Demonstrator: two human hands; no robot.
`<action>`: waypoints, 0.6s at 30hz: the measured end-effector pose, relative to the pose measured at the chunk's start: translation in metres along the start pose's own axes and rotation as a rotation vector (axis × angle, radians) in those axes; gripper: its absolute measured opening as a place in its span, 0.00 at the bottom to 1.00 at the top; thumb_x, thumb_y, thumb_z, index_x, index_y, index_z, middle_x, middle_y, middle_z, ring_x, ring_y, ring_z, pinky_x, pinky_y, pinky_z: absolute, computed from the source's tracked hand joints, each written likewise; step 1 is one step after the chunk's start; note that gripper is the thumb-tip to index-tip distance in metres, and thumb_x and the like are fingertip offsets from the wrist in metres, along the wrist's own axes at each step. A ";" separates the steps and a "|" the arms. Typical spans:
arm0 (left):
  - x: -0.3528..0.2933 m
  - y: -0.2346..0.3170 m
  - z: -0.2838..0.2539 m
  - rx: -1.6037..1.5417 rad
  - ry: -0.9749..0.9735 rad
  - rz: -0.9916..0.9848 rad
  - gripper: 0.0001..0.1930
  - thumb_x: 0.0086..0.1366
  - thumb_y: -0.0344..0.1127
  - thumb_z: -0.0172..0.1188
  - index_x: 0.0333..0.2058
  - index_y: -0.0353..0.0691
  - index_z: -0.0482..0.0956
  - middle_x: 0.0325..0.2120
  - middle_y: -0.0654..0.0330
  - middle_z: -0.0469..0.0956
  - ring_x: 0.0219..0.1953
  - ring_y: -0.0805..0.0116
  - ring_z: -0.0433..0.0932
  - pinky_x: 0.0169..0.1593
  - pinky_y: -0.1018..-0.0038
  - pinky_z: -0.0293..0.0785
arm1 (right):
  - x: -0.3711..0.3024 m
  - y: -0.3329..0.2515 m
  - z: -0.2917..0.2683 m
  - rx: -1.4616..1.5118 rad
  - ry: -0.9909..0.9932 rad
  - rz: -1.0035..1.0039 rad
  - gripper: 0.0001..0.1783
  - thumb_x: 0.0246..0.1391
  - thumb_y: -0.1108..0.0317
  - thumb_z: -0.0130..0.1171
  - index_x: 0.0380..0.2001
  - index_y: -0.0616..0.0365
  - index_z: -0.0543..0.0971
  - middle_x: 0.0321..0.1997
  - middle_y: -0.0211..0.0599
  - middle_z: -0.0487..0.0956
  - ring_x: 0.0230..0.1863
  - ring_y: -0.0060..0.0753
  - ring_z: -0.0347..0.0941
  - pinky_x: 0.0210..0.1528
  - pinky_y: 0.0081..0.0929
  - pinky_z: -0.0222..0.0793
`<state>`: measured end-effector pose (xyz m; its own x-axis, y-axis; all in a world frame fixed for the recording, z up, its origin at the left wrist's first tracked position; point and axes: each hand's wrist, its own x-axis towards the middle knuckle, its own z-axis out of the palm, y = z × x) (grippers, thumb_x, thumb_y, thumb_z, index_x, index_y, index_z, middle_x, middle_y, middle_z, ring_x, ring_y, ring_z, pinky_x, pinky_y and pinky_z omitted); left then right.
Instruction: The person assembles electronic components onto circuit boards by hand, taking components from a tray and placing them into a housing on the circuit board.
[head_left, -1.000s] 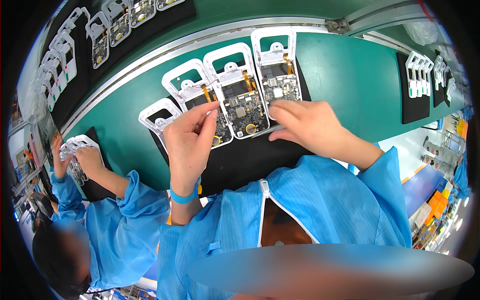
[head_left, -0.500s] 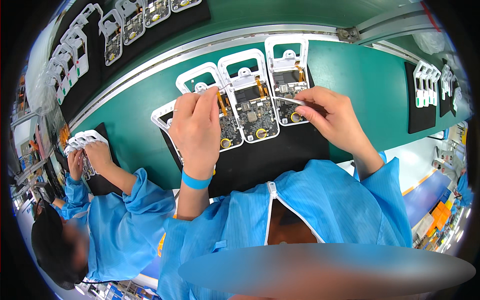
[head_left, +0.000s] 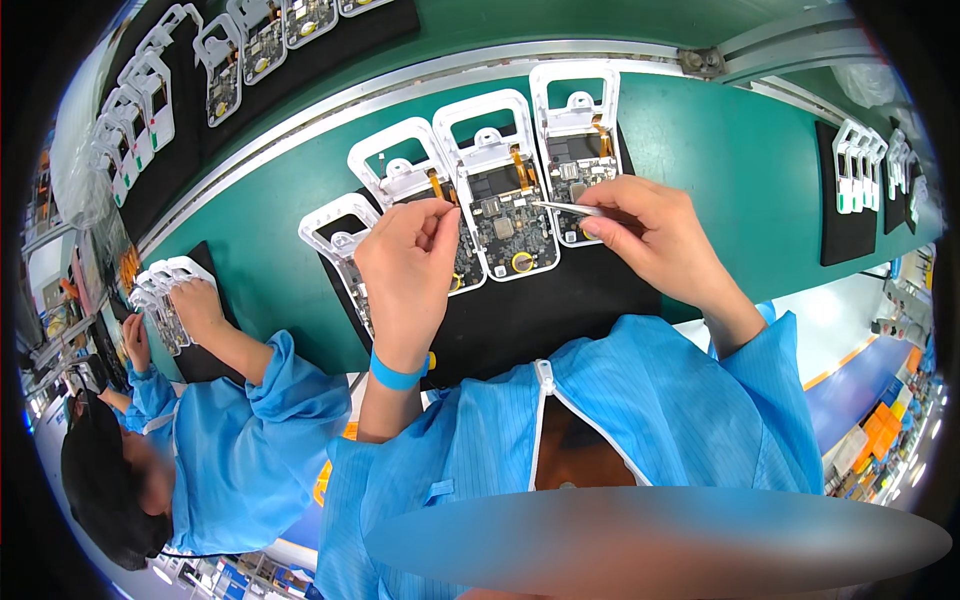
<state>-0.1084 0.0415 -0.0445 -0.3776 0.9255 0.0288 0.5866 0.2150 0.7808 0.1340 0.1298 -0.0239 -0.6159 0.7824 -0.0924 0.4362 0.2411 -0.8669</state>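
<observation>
Two bare hands, blue-sleeved, work at a black mat (head_left: 560, 310) laid on a green conveyor belt (head_left: 740, 150).

Left hand (head_left: 408, 270): a blue wristband (head_left: 397, 376) on the wrist; fingers curled, fingertips (head_left: 440, 212) pressing on the second white-framed assembly (head_left: 410, 180) from the left. It lies over that unit's circuit board; nothing shows pinched between the fingers.

Right hand (head_left: 655, 235): closed in a pinch on metal tweezers (head_left: 565, 209), held near level with the tips pointing left. The tips rest at the upper right part of the circuit board (head_left: 512, 230) of the third assembly.

Assemblies on the mat: four, side by side in a slanted row. Each is a white plastic frame with a rectangular window at the far end and a green-grey board at the near end. The leftmost frame (head_left: 335, 225) is partly under the left hand. The third frame (head_left: 490, 125) shows an orange flex strip and a yellow ring on its board. The fourth frame (head_left: 575, 95) lies just beyond the right hand.

Left, nearer: a co-worker in a blue coat, their hand (head_left: 195, 300) on a stack of white frames (head_left: 160, 285).

Far: a metal rail (head_left: 330, 105) edging the belt; beyond it, a further row of white frames (head_left: 150, 100) on dark mats. At right, more white frames (head_left: 862, 160) on a separate black mat.
</observation>
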 end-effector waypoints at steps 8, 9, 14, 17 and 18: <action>0.010 -0.002 0.000 -0.481 -0.276 -0.431 0.08 0.66 0.27 0.63 0.40 0.27 0.83 0.28 0.59 0.84 0.28 0.77 0.81 0.30 0.83 0.73 | 0.015 -0.003 0.024 -0.247 -0.055 -0.170 0.09 0.59 0.71 0.64 0.42 0.60 0.80 0.37 0.41 0.81 0.34 0.43 0.80 0.36 0.32 0.75; 0.008 -0.003 0.001 -0.479 -0.275 -0.432 0.08 0.66 0.27 0.63 0.40 0.27 0.83 0.28 0.59 0.84 0.28 0.77 0.81 0.30 0.83 0.73 | 0.017 -0.003 0.025 -0.240 -0.054 -0.153 0.09 0.58 0.71 0.64 0.41 0.60 0.80 0.37 0.42 0.82 0.34 0.44 0.80 0.36 0.33 0.75; 0.001 -0.001 0.003 -0.574 -0.257 -0.431 0.08 0.66 0.26 0.62 0.41 0.26 0.82 0.31 0.57 0.83 0.28 0.77 0.80 0.30 0.83 0.74 | 0.020 -0.002 0.031 -0.125 -0.112 -0.099 0.10 0.59 0.68 0.61 0.39 0.64 0.80 0.33 0.47 0.81 0.36 0.52 0.80 0.38 0.43 0.75; 0.000 -0.002 0.005 -0.574 -0.227 -0.391 0.07 0.65 0.25 0.63 0.40 0.27 0.82 0.31 0.56 0.84 0.29 0.76 0.81 0.31 0.82 0.75 | 0.025 -0.008 0.034 0.009 -0.150 -0.030 0.10 0.59 0.68 0.62 0.38 0.66 0.80 0.32 0.50 0.83 0.36 0.53 0.81 0.39 0.42 0.76; 0.000 -0.003 0.004 -0.573 -0.227 -0.390 0.07 0.65 0.25 0.63 0.40 0.27 0.82 0.31 0.56 0.84 0.29 0.76 0.81 0.31 0.82 0.75 | 0.026 -0.010 0.034 0.014 -0.145 -0.003 0.10 0.59 0.68 0.62 0.38 0.67 0.80 0.32 0.52 0.83 0.36 0.54 0.81 0.39 0.42 0.76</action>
<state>-0.1071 0.0424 -0.0491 -0.2878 0.8702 -0.3999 -0.0514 0.4029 0.9138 0.0912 0.1283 -0.0342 -0.7060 0.6900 -0.1594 0.4263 0.2343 -0.8737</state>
